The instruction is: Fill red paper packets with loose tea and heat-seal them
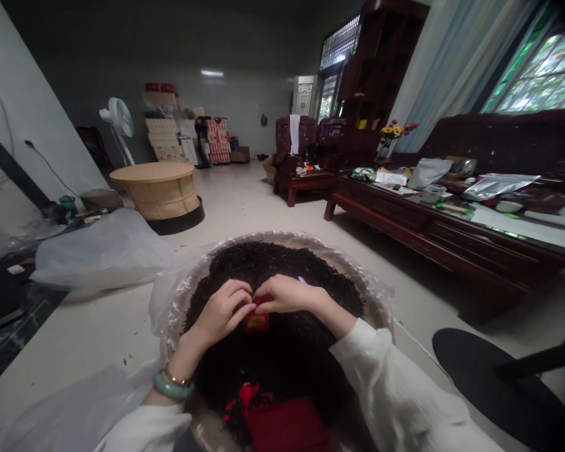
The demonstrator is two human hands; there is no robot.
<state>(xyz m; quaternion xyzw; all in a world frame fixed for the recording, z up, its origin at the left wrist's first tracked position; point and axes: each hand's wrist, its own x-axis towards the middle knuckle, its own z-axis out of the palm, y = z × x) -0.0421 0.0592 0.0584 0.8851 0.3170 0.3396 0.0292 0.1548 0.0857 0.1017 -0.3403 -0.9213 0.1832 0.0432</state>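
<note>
Both my hands meet over a wide round basket (179, 301) lined with clear plastic and heaped with dark loose tea leaves (273, 263). My left hand (223, 311) and my right hand (287, 294) pinch the top of a small red packet (257, 320) between their fingertips, just above the leaves. A green bangle and a gold bracelet sit on my left wrist. At the near edge of the basket lies a red box (282, 424) with leaves scattered on it.
A crumpled clear plastic bag (103, 248) lies left on the floor, a round wooden tub (157, 188) beyond it. A long dark wooden table (452, 232) with foil bags stands right. A black round base (494, 376) sits near right. A fan (118, 122) stands at the back.
</note>
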